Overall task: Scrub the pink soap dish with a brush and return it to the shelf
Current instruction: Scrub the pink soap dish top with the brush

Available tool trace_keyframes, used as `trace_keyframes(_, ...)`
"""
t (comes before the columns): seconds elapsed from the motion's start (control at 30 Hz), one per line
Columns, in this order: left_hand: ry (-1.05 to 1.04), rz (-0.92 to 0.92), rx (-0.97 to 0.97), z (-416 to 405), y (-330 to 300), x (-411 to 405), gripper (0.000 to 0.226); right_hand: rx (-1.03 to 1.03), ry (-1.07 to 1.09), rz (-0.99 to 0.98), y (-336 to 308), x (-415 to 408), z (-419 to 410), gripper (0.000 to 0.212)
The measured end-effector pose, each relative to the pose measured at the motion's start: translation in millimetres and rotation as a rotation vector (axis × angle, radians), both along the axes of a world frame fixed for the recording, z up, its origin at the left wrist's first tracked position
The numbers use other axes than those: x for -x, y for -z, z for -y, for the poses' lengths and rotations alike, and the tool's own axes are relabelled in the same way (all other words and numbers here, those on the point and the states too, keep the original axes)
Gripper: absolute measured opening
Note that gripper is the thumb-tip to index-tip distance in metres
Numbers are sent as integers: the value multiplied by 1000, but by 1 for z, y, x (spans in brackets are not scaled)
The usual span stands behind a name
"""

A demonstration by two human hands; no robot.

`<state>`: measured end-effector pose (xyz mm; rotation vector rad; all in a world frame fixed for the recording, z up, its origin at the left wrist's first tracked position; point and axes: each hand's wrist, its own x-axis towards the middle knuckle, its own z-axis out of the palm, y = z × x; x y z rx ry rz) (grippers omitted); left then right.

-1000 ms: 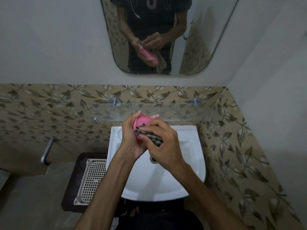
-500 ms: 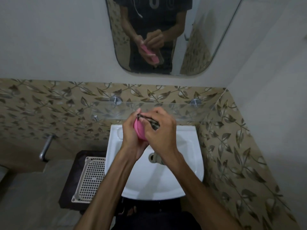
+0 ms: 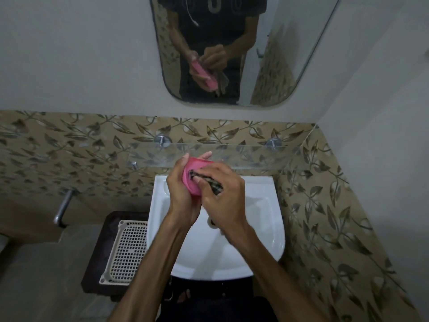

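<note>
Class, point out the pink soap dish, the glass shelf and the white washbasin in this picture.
pink soap dish (image 3: 189,175): head view, on its pink inner face.
glass shelf (image 3: 255,154): head view, on the bare clear pane.
white washbasin (image 3: 262,205): head view, on its right inner wall.

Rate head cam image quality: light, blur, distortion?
Head view: dim, flat light, no harsh glare; wide-angle bend curves the glass shelf and walls; slight blur on right hand and its dark scrubber; pink soap dish reads clearly.

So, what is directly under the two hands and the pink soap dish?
The white sink lies below the left hand, the right hand and the pink soap dish. Its drain hole shows only partly; the right wrist covers the rest.
</note>
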<state>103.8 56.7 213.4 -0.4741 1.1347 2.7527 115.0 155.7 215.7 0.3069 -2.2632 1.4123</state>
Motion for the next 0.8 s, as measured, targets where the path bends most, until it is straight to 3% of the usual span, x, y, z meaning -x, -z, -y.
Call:
trace_keyframes(0.07, -13, -16, 13, -1, 3, -1, 62, 18, 68, 67, -1, 4, -3, 21)
trace_keyframes(0.2, -19, -57, 45, -1, 4, 0, 59, -58, 4, -70, -4, -1, 2, 23)
trace_keyframes(0.33, -23, -95, 112, -6, 6, -5, 53, -31, 125, 141, -3, 11, -14, 20)
trace_keyframes(0.47, -26, -64, 86, -4, 5, -5, 59, -58, -19, -29, -6, -3, 0, 22)
trace_keyframes(0.57, -13, -41, 74, -3, 5, -7, 62, -62, 54, 68, -8, 11, -12, 22)
trace_keyframes(0.8, -26, -51, 29, -6, -9, -8, 56, -146, -104, -77, -31, 14, -8, 19)
